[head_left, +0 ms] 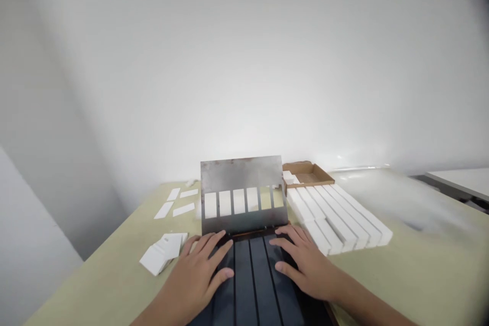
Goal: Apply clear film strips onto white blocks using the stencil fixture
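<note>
A dark board (pixel 244 285) with long parallel strips lies in front of me. On its left edge rests my left hand (pixel 198 267), open with the fingers spread. My right hand (pixel 303 262) lies on the right side of the same board, its fingers apart and holding nothing. Behind the board, a grey metal plate (pixel 240 175) with a row of rectangular windows stands tilted up. Through several windows white shows, while the two at the right look yellowish. Beside my left hand is a loose stack of white cards (pixel 163 252).
Several single white cards (pixel 183 209) lie flat at the back left. Long rows of stacked white pieces (pixel 340 216) stand right of the plate, with an open cardboard box (pixel 315 173) behind them. Clear plastic film (pixel 382 193) covers the table's right part. A wall rises behind.
</note>
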`<state>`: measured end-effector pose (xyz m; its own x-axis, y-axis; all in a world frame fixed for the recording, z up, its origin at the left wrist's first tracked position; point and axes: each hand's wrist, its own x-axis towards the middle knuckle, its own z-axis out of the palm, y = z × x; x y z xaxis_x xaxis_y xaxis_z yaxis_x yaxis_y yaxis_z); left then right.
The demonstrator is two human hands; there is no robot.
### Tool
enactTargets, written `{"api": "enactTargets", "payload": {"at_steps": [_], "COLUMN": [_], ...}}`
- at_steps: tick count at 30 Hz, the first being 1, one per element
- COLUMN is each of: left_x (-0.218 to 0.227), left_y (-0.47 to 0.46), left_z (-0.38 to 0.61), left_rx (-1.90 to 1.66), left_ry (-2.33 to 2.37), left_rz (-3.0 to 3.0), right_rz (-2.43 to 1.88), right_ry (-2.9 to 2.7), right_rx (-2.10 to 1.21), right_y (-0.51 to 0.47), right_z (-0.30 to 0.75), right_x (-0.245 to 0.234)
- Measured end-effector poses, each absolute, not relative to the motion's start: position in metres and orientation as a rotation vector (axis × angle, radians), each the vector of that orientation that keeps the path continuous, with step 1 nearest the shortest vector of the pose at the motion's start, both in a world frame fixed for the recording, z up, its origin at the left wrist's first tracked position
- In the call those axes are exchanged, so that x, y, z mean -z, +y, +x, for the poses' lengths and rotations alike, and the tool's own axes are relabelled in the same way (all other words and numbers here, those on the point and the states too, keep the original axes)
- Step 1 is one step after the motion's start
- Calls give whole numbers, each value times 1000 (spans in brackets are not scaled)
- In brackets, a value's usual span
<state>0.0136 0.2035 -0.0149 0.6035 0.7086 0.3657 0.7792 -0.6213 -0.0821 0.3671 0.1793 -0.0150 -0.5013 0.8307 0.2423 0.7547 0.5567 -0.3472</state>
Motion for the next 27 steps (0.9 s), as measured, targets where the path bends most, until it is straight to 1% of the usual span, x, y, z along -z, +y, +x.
{"api": "enactTargets", "payload": {"at_steps": [3,6,9,11,14,18,20,25,27], "left_x": [-4,-9,1,9,16,16,17,21,21], "left_y": [220,236,241,237,226,220,221,225,226], "left_z": [-35,-87,-119,-126,-121,-111,-110,-109,-105], "left_rx": [475,534,539,499,464,466,475,564,609], "left_ry": [-1313,-1512,-1654,-1661,-1630,-1618,-1637,-1688,-1665], "left_rz": [-2546,-2423,-2385,-2450,-2548,-2627,-2648,-2663,-2667], "right_rz": [-1180,-1193,-1249,-1297,-1308,-1186,-1003,-586,-679], "right_ry": [-2407,-2357,-2285,-2266,-2234,-2234,-2245,-2278,-2211], "right_rx": [38,343,357,334,362,455,552,815,856], "right_y": [194,237,296,325,332,284,250,164,136], "right_z": [361,343,318,305,297,317,336,375,382], "right_x": [-15,-61,-100,-117,-131,-130,-120,-72,-51]}}
